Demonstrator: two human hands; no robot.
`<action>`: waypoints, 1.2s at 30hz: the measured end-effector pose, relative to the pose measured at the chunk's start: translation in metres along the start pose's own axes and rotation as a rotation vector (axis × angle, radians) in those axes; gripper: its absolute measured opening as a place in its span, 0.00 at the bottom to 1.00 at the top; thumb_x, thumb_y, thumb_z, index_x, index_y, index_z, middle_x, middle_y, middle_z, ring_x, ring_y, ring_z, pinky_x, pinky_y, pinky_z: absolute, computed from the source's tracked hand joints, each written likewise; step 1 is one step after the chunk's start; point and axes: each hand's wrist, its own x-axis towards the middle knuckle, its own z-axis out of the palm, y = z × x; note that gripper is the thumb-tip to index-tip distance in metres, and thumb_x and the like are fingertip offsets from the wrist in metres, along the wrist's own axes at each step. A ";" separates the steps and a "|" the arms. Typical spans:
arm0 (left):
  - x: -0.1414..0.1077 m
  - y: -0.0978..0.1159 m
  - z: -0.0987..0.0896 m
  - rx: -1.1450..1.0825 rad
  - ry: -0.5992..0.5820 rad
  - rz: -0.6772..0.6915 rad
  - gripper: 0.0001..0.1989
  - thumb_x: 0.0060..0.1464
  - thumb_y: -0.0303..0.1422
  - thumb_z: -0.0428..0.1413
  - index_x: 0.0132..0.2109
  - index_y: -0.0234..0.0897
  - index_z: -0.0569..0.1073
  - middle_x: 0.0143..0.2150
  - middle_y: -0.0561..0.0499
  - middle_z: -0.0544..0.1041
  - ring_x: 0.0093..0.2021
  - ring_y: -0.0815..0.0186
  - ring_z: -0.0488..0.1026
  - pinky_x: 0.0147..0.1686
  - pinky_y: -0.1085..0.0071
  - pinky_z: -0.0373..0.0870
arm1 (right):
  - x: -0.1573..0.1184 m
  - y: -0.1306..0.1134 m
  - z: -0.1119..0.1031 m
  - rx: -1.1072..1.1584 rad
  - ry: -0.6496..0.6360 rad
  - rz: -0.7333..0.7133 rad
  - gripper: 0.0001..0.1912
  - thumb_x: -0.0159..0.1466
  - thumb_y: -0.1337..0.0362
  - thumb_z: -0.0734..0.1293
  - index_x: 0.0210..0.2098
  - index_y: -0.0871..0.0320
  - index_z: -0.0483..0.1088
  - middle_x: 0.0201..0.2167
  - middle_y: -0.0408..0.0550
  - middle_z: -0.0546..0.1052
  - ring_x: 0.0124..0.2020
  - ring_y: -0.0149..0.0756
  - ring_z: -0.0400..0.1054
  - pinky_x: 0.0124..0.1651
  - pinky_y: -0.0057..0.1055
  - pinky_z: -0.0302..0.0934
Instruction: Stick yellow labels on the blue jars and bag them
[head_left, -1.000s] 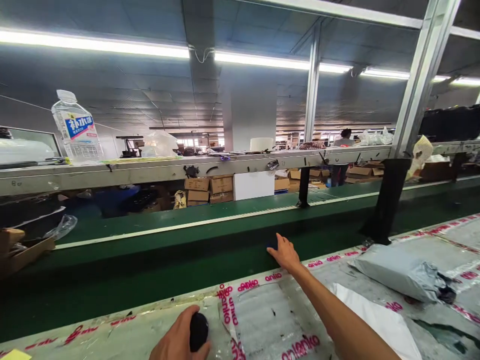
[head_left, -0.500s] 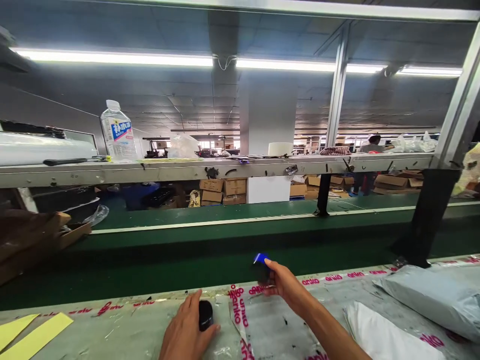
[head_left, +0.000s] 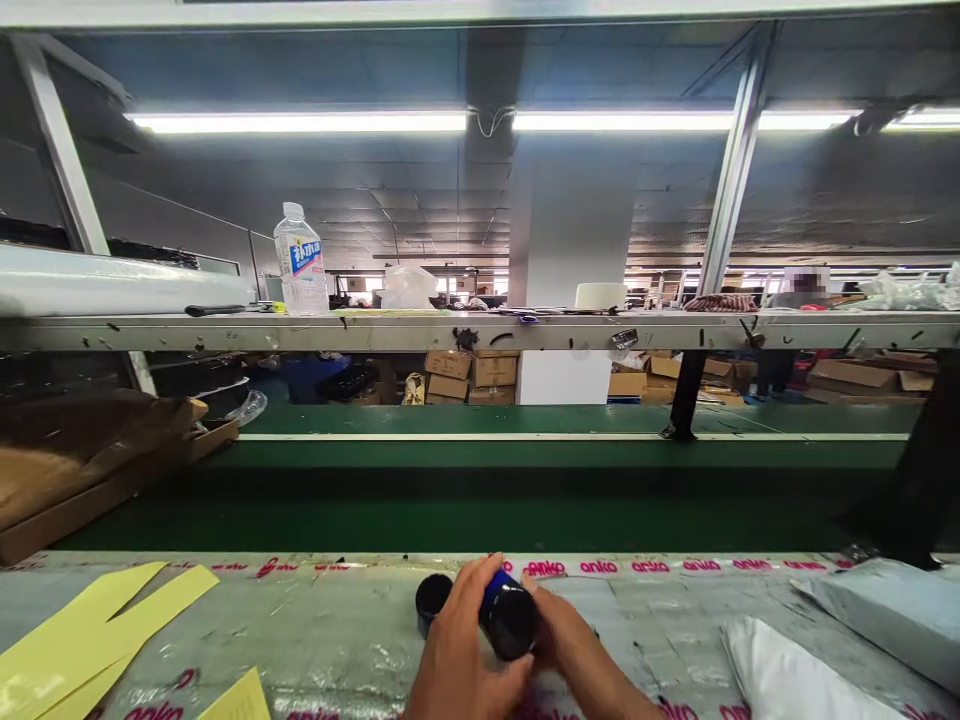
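Observation:
A black cylinder with a blue part (head_left: pixel 510 618) is tilted over the near table, between my two hands. My left hand (head_left: pixel 465 640) curls around its left side, with the thumb beneath. On the opposite side, my right hand (head_left: pixel 574 640) closes against it, some of its fingers hidden behind the cylinder. Just left of my left hand stands another black cylinder (head_left: pixel 433 598) on the plastic-covered tabletop, its lower right part covered by that hand. The exact kind of either cylinder is unclear.
Yellow paper strips (head_left: pixel 112 625) lie at left, and white plastic packages (head_left: pixel 892 610) at right. Beyond the tabletop runs a green conveyor belt (head_left: pixel 480 515), with a brown box (head_left: pixel 180 460) on its left. A shelf (head_left: pixel 390 335) above it carries a plastic bottle (head_left: pixel 302 265).
My right hand has brought the blue-and-black cylinder down and nearer. My left hand has left the standing black cylinder and taken hold of the other one. The view has turned left.

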 end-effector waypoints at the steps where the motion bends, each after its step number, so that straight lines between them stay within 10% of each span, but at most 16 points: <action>1: -0.001 0.000 -0.001 -0.006 -0.011 -0.020 0.43 0.40 0.25 0.60 0.66 0.41 0.63 0.67 0.44 0.68 0.67 0.50 0.65 0.67 0.53 0.61 | -0.004 -0.002 -0.007 -0.142 0.061 -0.087 0.27 0.66 0.45 0.60 0.51 0.59 0.74 0.46 0.56 0.80 0.47 0.50 0.73 0.44 0.41 0.68; 5: -0.005 -0.003 -0.009 -0.096 -0.250 -0.078 0.54 0.40 0.25 0.60 0.73 0.38 0.48 0.66 0.40 0.69 0.63 0.50 0.69 0.64 0.55 0.65 | -0.029 -0.022 -0.027 -0.641 -0.054 -0.368 0.34 0.61 0.64 0.65 0.66 0.44 0.61 0.68 0.46 0.64 0.65 0.47 0.60 0.64 0.45 0.58; 8: -0.005 -0.004 -0.013 -0.184 -0.429 -0.068 0.60 0.39 0.26 0.63 0.74 0.42 0.38 0.64 0.42 0.72 0.60 0.51 0.72 0.61 0.56 0.68 | -0.047 -0.040 -0.021 -0.885 -0.302 -0.354 0.41 0.54 0.71 0.68 0.66 0.43 0.62 0.69 0.43 0.62 0.68 0.47 0.56 0.68 0.43 0.52; 11: -0.006 -0.003 -0.016 -0.161 -0.497 -0.061 0.61 0.38 0.29 0.66 0.74 0.44 0.41 0.67 0.41 0.68 0.64 0.48 0.68 0.62 0.54 0.66 | -0.056 -0.046 -0.014 -0.939 -0.276 -0.304 0.36 0.53 0.71 0.69 0.61 0.46 0.69 0.64 0.47 0.69 0.63 0.47 0.63 0.64 0.41 0.57; 15: -0.003 -0.007 -0.028 0.102 -0.268 -0.009 0.42 0.43 0.33 0.66 0.67 0.46 0.64 0.71 0.43 0.62 0.69 0.46 0.60 0.67 0.50 0.58 | -0.047 -0.033 -0.033 -0.978 -0.113 -0.274 0.32 0.50 0.71 0.69 0.55 0.51 0.70 0.56 0.51 0.74 0.55 0.48 0.69 0.58 0.41 0.62; 19: 0.005 -0.028 -0.033 0.446 0.010 -0.165 0.34 0.51 0.35 0.60 0.66 0.36 0.64 0.71 0.37 0.60 0.71 0.44 0.55 0.67 0.46 0.55 | -0.024 -0.020 -0.064 -1.040 0.080 -0.248 0.32 0.52 0.68 0.67 0.57 0.55 0.69 0.56 0.55 0.74 0.56 0.49 0.68 0.60 0.43 0.60; 29: 0.004 -0.015 0.003 0.290 -0.178 -0.125 0.34 0.46 0.28 0.64 0.61 0.42 0.68 0.61 0.49 0.74 0.60 0.57 0.72 0.61 0.65 0.67 | 0.006 0.004 -0.082 -1.147 0.100 -0.192 0.33 0.53 0.63 0.65 0.59 0.60 0.69 0.58 0.61 0.74 0.58 0.54 0.68 0.62 0.48 0.59; 36: -0.007 -0.001 0.033 0.276 -0.281 -0.107 0.50 0.42 0.30 0.70 0.70 0.36 0.58 0.70 0.35 0.61 0.66 0.42 0.64 0.63 0.48 0.65 | -0.004 0.032 -0.097 -1.164 0.188 -0.327 0.35 0.59 0.48 0.66 0.62 0.55 0.67 0.58 0.59 0.75 0.58 0.57 0.70 0.56 0.51 0.67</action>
